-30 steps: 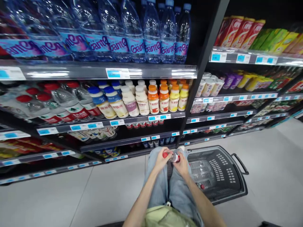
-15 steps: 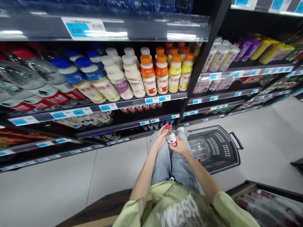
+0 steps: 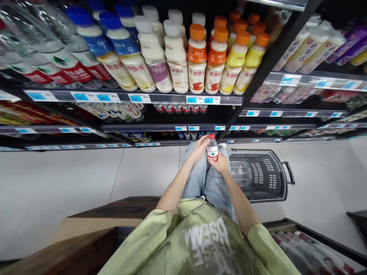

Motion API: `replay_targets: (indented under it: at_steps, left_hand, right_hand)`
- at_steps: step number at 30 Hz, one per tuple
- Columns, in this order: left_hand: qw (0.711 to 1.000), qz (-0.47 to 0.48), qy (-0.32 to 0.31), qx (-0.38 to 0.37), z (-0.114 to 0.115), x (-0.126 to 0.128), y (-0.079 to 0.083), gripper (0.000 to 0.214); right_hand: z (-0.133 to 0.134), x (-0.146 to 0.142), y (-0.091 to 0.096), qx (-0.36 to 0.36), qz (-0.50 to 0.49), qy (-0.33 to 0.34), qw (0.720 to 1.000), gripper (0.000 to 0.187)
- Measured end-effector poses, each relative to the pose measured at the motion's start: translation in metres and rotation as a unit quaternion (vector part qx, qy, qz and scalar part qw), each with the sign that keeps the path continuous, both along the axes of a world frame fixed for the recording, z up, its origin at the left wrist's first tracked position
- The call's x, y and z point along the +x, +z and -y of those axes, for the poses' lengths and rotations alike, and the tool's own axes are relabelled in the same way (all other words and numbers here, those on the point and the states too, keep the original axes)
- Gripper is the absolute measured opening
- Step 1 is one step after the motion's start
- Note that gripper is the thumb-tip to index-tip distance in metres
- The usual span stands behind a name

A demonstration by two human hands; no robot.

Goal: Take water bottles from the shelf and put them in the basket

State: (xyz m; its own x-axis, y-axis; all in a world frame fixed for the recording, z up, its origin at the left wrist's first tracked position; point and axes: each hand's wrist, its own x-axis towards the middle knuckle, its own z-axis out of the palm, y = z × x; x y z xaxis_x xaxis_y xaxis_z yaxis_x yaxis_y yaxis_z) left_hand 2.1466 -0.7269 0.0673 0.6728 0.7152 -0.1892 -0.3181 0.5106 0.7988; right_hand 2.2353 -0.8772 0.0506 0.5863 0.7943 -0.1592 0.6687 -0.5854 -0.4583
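Observation:
A small clear water bottle (image 3: pixel 212 148) with a red cap and a red, white and green label stands nearly upright above my knees. My right hand (image 3: pixel 220 163) is wrapped round its lower part from the right. From the left, my left hand (image 3: pixel 200 148) has its bent fingers against the bottle's upper part, just below the cap; the fingertips are partly hidden. Beside my right leg, a grey shopping basket (image 3: pixel 272 172) lies on the floor, with a small red item (image 3: pixel 238 185) partly seen inside it.
Shelves ahead hold yogurt-drink bottles (image 3: pixel 177 57), large water bottles (image 3: pixel 60 65) and small red-labelled bottles (image 3: pixel 186 109). Their lowest shelf edge (image 3: pixel 149 144) is near my knees. Cardboard boxes (image 3: pixel 86 233) are behind me at left, and a bottle-filled rack (image 3: pixel 309 248) at right.
My view has tilted down, so the shelves sit higher in it. The bottle has become more upright, and my left fingers have shifted from its cap to just below.

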Motion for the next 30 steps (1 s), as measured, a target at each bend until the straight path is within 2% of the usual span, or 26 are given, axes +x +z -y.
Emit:
replay_targets:
  at_steps: [11,20,30]
  left_hand:
    - [0.999,-0.005,-0.004,0.036,0.000,-0.006,-0.001,0.045]
    - [1.000,0.016,0.008,0.005,-0.002,-0.005,0.001,0.056]
    - [1.000,0.005,0.003,-0.006,-0.002,-0.007,0.008,0.043]
  right_hand:
    - [0.000,-0.003,0.007,-0.021,0.000,0.007,1.000,0.050]
    - [-0.003,-0.005,0.012,-0.048,0.024,0.007,0.999,0.056]
    - [-0.003,-0.002,0.002,-0.016,0.023,0.010,1.000,0.056]
